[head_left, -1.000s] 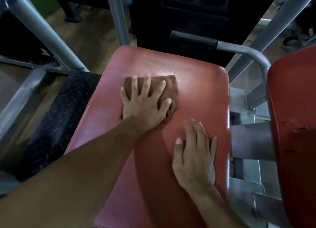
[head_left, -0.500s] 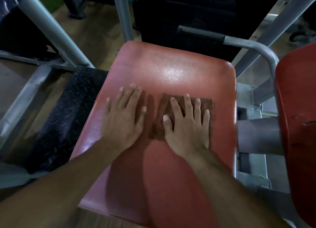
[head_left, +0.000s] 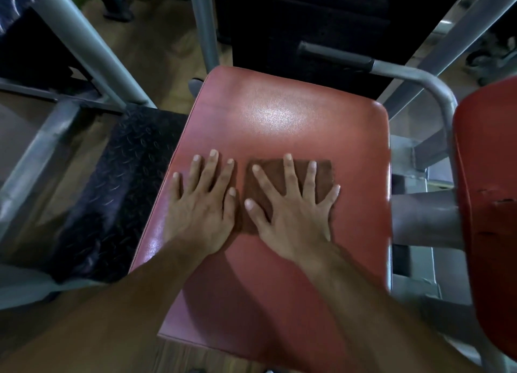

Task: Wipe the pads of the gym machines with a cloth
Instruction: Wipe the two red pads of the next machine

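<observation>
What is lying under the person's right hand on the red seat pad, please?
Under the right hand lies a folded brown cloth, flat on the red seat pad. Its far edge and corners show between the spread fingers; the part beneath the palm is covered.

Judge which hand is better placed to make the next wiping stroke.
Right. The right hand lies flat on the cloth; the left hand rests on the bare red pad beside it.

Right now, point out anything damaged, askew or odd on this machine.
The second red pad at the right edge shows a small tear or scuff in its cover, near its left side. Otherwise nothing stands out: the brown cloth lies flat under the right hand, and the left hand rests flat on the main red pad.
</observation>
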A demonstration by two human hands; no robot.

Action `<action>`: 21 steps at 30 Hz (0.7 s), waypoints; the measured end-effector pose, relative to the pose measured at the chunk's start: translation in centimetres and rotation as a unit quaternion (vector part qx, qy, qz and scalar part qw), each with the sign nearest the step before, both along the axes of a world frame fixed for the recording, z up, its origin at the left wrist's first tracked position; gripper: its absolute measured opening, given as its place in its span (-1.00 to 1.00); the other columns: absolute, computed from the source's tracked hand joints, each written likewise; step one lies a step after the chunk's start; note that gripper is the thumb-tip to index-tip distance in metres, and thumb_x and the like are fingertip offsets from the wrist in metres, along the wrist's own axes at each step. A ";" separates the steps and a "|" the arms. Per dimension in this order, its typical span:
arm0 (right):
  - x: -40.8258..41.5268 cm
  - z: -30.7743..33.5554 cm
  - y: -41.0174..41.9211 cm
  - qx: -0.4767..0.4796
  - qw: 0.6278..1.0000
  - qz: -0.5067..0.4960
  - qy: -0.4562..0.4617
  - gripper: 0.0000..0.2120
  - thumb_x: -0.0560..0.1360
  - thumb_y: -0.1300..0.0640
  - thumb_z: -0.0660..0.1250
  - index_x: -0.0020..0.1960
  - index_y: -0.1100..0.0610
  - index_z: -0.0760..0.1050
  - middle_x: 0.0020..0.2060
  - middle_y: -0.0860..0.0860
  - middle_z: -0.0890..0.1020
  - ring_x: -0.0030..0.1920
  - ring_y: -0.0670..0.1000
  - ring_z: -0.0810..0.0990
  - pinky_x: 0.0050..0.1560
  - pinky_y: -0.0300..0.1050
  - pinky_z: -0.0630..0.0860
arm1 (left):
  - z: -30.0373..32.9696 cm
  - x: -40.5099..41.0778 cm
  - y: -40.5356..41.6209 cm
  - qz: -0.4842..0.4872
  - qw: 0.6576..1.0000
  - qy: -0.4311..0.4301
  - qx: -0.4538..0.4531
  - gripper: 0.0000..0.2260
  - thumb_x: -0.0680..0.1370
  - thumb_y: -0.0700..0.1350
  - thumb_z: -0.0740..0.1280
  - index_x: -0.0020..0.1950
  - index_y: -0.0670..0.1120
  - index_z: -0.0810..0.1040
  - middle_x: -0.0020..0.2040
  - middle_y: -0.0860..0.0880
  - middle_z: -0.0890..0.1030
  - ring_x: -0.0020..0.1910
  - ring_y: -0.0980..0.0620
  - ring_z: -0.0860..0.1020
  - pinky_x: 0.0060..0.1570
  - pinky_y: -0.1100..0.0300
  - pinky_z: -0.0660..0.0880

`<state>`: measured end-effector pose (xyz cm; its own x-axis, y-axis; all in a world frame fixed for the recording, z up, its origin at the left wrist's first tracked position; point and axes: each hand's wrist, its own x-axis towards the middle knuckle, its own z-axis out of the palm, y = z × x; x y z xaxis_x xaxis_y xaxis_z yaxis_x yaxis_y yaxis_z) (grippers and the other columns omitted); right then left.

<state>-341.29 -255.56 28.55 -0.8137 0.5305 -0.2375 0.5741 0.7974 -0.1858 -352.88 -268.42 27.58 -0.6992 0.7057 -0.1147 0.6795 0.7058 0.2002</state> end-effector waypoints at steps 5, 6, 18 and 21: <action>3.0 0.5 -1.1 -0.001 0.998 -0.035 -0.049 -0.38 0.51 -0.50 -0.22 0.50 -0.41 -0.33 0.57 0.05 -0.38 0.54 0.32 -0.37 0.38 0.57 -0.21 | 0.3 -0.1 -0.1 -0.014 0.999 -0.008 -0.035 -0.44 0.61 0.17 -0.23 0.62 0.11 -0.13 0.63 0.03 -0.17 0.60 -0.06 -0.18 0.52 -0.20 -0.10; 3.0 0.5 -1.4 -0.008 0.997 -0.047 -0.054 -0.37 0.51 -0.49 -0.23 0.51 -0.38 -0.34 0.57 0.05 -0.38 0.55 0.30 -0.38 0.41 0.54 -0.22 | 0.4 -0.2 -0.1 -0.018 0.999 -0.007 -0.044 -0.44 0.61 0.17 -0.24 0.62 0.10 -0.16 0.63 0.02 -0.19 0.60 -0.06 -0.20 0.52 -0.20 -0.11; 8.2 1.4 -7.5 -0.064 0.996 -0.047 -0.051 -0.48 0.68 0.14 0.05 0.61 0.14 0.05 0.60 0.19 0.08 0.60 0.23 -0.02 0.56 0.19 -0.04 | 3.0 7.6 -9.6 -0.001 0.986 -0.164 -0.021 -0.36 0.59 0.20 -0.07 0.63 -0.03 -0.03 0.63 0.02 -0.11 0.61 -0.04 -0.13 0.52 -0.13 -0.09; 9.6 5.4 -10.6 -0.097 0.984 0.028 -0.148 -0.48 0.69 0.14 0.02 0.62 0.10 0.00 0.61 0.15 0.06 0.61 0.17 -0.01 0.57 0.13 -0.07 | 7.1 12.0 -16.0 0.052 0.970 -0.234 -0.041 -0.41 0.64 0.11 0.11 0.62 -0.08 0.05 0.63 -0.04 0.03 0.60 -0.06 0.02 0.52 -0.09 0.10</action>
<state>-331.65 -266.18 33.91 -0.7197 0.4090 -0.5610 0.5828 0.7951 -0.1679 -340.87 -284.40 34.64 -0.6239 0.6088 -0.4901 0.4511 0.7926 0.4103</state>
